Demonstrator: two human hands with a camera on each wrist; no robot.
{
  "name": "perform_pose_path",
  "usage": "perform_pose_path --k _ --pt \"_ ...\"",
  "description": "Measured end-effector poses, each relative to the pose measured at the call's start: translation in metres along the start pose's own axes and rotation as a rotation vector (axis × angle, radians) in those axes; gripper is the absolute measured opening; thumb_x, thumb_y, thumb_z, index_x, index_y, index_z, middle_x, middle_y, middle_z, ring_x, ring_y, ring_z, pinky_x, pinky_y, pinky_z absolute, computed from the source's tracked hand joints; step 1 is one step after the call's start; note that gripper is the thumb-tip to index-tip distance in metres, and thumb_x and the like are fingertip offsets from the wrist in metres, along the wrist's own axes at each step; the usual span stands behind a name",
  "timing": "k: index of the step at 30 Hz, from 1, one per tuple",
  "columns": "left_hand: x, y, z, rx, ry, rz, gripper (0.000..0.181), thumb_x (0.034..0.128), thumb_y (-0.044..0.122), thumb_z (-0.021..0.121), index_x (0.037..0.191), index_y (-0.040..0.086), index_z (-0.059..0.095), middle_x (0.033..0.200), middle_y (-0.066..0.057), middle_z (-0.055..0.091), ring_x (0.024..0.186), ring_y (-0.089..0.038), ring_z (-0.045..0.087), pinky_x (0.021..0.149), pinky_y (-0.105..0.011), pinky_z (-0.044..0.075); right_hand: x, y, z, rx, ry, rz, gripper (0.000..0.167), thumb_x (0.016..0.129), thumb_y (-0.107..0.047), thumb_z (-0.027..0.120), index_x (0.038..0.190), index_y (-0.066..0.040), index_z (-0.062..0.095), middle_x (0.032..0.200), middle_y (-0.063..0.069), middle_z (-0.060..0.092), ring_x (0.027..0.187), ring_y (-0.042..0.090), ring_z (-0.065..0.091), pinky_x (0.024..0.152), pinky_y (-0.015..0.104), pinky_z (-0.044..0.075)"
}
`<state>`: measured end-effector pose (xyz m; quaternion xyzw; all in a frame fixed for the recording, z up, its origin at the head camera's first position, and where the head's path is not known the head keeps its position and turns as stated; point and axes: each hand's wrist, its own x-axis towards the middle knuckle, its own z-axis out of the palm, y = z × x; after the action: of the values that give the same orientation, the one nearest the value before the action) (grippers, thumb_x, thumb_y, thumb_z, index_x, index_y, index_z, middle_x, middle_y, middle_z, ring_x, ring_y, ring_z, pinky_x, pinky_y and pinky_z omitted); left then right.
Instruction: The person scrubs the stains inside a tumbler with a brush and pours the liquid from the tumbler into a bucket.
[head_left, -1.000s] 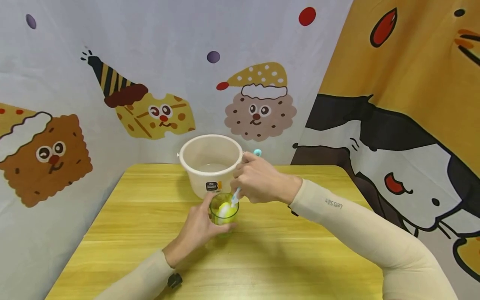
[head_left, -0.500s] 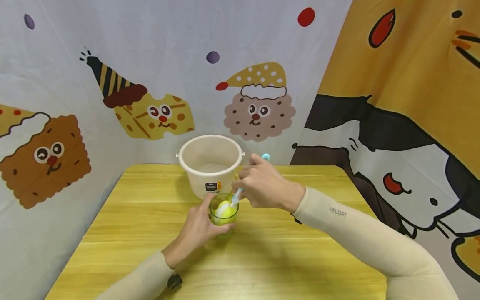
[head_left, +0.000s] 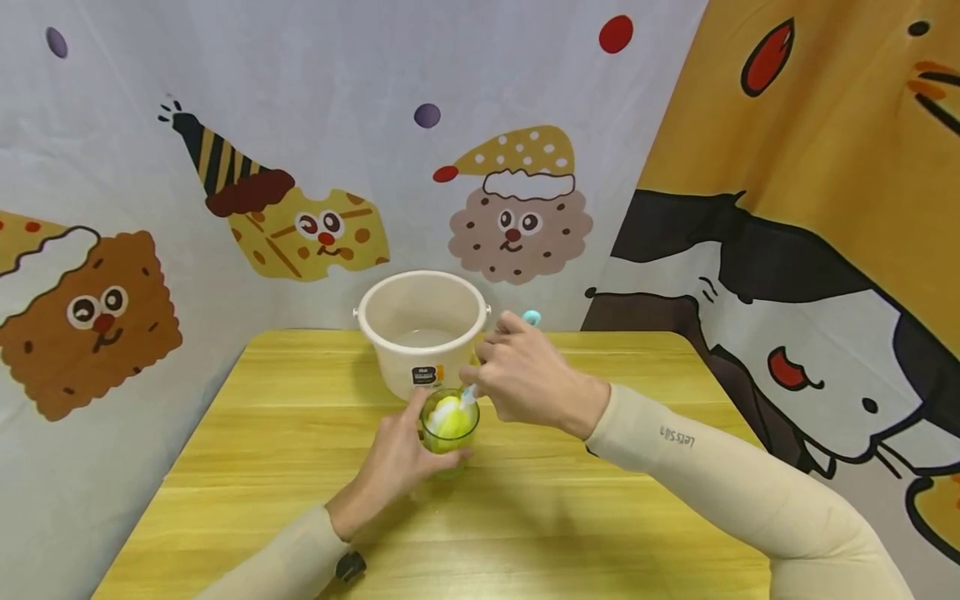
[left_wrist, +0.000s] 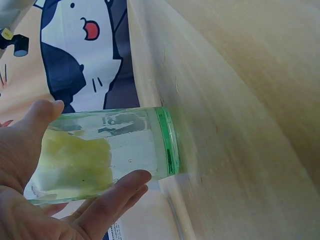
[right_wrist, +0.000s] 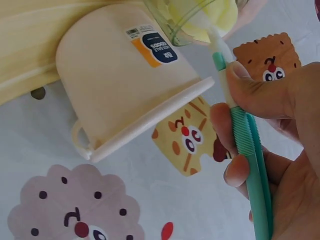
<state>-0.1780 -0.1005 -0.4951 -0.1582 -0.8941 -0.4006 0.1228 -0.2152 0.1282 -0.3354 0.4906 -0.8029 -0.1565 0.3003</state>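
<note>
My left hand [head_left: 401, 454] grips a clear greenish glass [left_wrist: 135, 145] from its left side, thumb and fingers around the wall. Inside the glass sits a yellow and white sponge-like mass [head_left: 452, 418], in its upper part in the left wrist view. My right hand [head_left: 536, 371] pinches a teal and white handled tool [right_wrist: 245, 135] between thumb and fingers, tilted down into the glass mouth. The tool's white end meets the yellow mass; its tip is hidden there. In the left wrist view the glass base is near or on the table, with some clear liquid visible.
A cream bucket [head_left: 422, 337] with a black and orange label stands right behind the glass, close to both hands. The wooden table [head_left: 300, 450] reaches back to a cloth [head_left: 337, 75] printed with cartoon figures, which also hangs along the right side.
My right hand has shifted slightly right and down, with the tool's end moving within the glass mouth. The yellow and white mass has turned a little. My left hand keeps its grip.
</note>
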Motion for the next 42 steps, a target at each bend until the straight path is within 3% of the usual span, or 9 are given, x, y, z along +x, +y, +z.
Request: perform_pose_path --k 3,10,15,23,34,42 --pt "0.000 0.001 0.000 -0.003 -0.002 0.009 0.096 0.0777 0.038 0.113 0.154 0.018 0.059 0.119 -0.015 0.087 0.105 -0.027 0.087 0.088 -0.039 0.074 0.002 -0.001 -0.002 -0.036 -0.014 -0.008 0.014 0.092 -0.041 0.097 0.101 -0.036 0.087 0.087 -0.007 0.083 0.080 0.018 0.071 0.090 0.037 0.043" --pt "0.000 0.001 -0.001 -0.006 0.003 0.022 0.098 0.0769 0.038 0.113 0.155 0.016 0.058 0.117 -0.014 0.087 0.104 -0.025 0.087 0.088 -0.035 0.073 0.006 -0.004 -0.009 -0.158 -0.025 -0.057 0.023 0.081 -0.018 0.090 0.099 -0.033 0.086 0.101 -0.001 0.089 0.099 0.019 0.078 0.098 0.038 0.047" --pt "0.000 0.001 -0.001 -0.004 0.004 0.016 0.098 0.0771 0.040 0.113 0.155 0.017 0.058 0.112 -0.012 0.086 0.098 -0.020 0.085 0.082 -0.030 0.070 0.010 -0.009 -0.015 -0.239 -0.019 -0.089 0.015 0.090 -0.023 0.090 0.101 -0.032 0.089 0.110 0.004 0.091 0.105 0.020 0.081 0.102 0.037 0.049" --pt "0.000 0.001 -0.002 0.005 0.002 0.017 0.100 0.0770 0.041 0.113 0.156 0.017 0.057 0.110 -0.011 0.086 0.094 -0.018 0.083 0.079 -0.026 0.068 0.014 -0.013 -0.020 -0.267 -0.033 -0.095 0.011 0.091 -0.024 0.090 0.097 -0.033 0.087 0.091 -0.001 0.087 0.091 0.019 0.076 0.099 0.037 0.045" --pt "0.001 0.000 0.000 0.006 0.002 0.006 0.101 0.0765 0.042 0.113 0.157 0.018 0.057 0.110 -0.011 0.086 0.093 -0.019 0.084 0.079 -0.027 0.069 0.016 -0.015 -0.022 -0.269 -0.057 -0.093 0.015 0.093 -0.022 0.090 0.105 -0.032 0.090 0.092 0.000 0.088 0.092 0.020 0.078 0.099 0.036 0.046" --pt "0.001 0.000 0.000 0.020 0.007 0.012 0.103 0.0757 0.043 0.113 0.158 0.017 0.057 0.104 -0.010 0.085 0.086 -0.015 0.080 0.075 -0.025 0.066 0.020 -0.018 -0.025 -0.287 -0.100 -0.112 0.007 0.097 -0.025 0.090 0.100 -0.031 0.089 0.088 0.000 0.086 0.088 0.020 0.074 0.097 0.036 0.043"
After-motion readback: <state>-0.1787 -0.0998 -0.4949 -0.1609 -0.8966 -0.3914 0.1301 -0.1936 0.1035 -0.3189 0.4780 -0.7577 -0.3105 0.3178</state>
